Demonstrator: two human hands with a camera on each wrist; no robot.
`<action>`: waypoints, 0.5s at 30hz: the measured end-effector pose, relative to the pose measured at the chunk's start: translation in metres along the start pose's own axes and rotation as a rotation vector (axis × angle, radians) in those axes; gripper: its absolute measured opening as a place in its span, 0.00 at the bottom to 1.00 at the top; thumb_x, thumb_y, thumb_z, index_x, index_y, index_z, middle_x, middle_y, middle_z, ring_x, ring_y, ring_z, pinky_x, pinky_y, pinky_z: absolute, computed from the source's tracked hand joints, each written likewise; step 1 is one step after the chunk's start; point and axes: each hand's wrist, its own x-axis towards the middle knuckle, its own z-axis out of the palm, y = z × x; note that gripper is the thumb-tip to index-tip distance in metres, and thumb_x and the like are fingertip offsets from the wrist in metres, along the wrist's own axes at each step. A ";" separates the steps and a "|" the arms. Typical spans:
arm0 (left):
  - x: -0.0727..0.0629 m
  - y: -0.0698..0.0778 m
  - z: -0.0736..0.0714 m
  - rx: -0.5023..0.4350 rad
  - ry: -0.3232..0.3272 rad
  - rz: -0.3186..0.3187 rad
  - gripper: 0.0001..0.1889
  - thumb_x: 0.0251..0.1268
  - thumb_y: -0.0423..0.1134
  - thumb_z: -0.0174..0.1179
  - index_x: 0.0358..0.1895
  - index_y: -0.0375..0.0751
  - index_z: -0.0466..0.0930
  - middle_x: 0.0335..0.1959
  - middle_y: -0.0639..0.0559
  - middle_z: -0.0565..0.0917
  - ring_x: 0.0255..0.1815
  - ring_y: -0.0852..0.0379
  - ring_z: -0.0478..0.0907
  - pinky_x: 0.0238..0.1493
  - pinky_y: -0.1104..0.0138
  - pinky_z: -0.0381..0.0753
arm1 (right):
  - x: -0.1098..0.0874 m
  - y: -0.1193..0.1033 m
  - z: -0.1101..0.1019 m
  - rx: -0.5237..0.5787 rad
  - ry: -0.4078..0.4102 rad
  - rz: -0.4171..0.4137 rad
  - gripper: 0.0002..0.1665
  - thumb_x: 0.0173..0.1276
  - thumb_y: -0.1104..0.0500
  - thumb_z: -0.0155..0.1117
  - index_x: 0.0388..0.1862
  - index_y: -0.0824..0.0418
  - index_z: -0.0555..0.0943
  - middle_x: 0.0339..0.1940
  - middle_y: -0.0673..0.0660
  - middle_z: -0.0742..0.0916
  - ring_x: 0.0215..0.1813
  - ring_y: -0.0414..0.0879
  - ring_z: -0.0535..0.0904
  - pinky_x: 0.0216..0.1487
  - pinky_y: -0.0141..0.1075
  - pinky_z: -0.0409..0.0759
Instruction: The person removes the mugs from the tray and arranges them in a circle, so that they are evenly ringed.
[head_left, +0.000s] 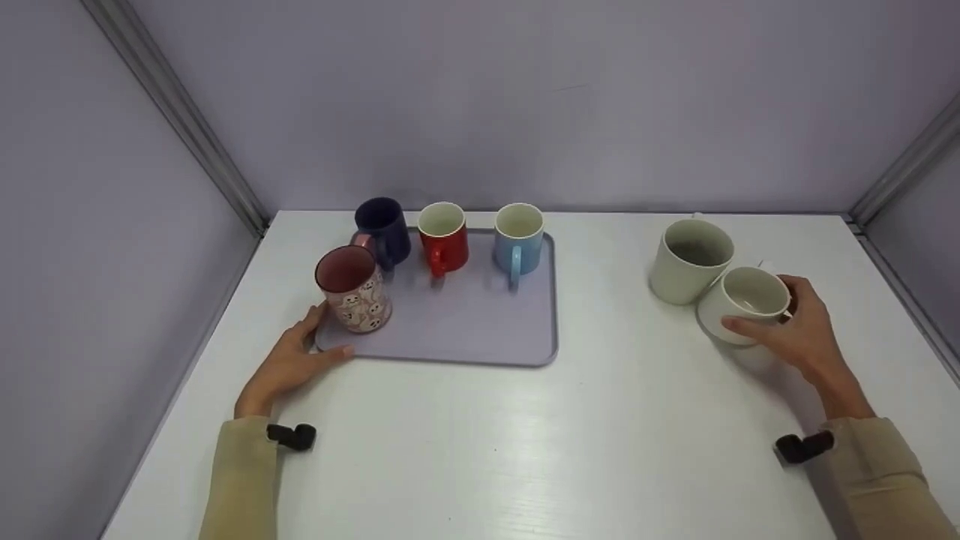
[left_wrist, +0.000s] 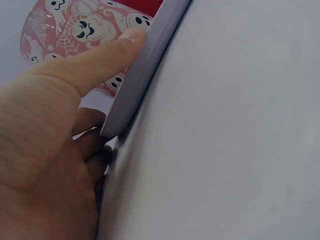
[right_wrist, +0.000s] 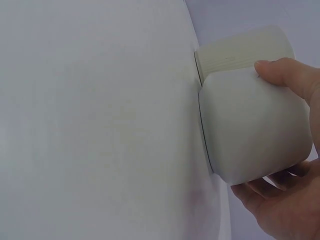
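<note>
Right hand [head_left: 806,330]: clamped around the short white mug [head_left: 744,304], thumb on one side, fingers curled on the other; bent fingers plainer from the right wrist than from the head.

Short white mug: upright on the right of the table [head_left: 495,442], inside seen from the head only; rounded lower edge shown by the right wrist view.

Taller pale mug [head_left: 679,266]: just beside and behind the white one; fine ribbing visible from the right wrist, lost in the head view.

Left hand [head_left: 289,360]: closed on the near left corner of the tray [head_left: 465,322], thumb on the near rim; fingers tucked round the corner in the left wrist view, mostly hidden from the head.

Ghost mug [head_left: 364,307]: upright on the tray, right by that corner; ghosts and webs sharp from the left wrist, dark red inside shown by the head view.

Tray back row: navy mug [head_left: 394,232] behind the ghost mug, contact impossible to tell; then red mug [head_left: 450,251] and light-blue mug [head_left: 525,255], set apart, handles toward the near side; full row visible from the head alone.

Sleeves [head_left: 244,472]: beige, with a black device [head_left: 296,436] at each cuff, seen from the head.
</note>
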 end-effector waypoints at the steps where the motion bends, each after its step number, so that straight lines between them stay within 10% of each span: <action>1: 0.000 0.000 0.000 0.001 0.000 0.000 0.59 0.67 0.62 0.72 0.89 0.50 0.42 0.90 0.38 0.39 0.90 0.35 0.36 0.88 0.39 0.41 | 0.000 0.000 0.000 0.000 -0.001 0.000 0.57 0.60 0.55 0.87 0.78 0.70 0.62 0.67 0.63 0.76 0.62 0.51 0.73 0.49 0.17 0.69; 15: 0.000 -0.003 0.001 -0.011 0.009 0.037 0.57 0.69 0.58 0.73 0.89 0.47 0.44 0.90 0.36 0.40 0.90 0.34 0.37 0.88 0.39 0.42 | 0.002 -0.002 -0.002 -0.017 -0.067 0.037 0.64 0.63 0.51 0.85 0.84 0.67 0.55 0.76 0.67 0.70 0.70 0.59 0.71 0.58 0.26 0.72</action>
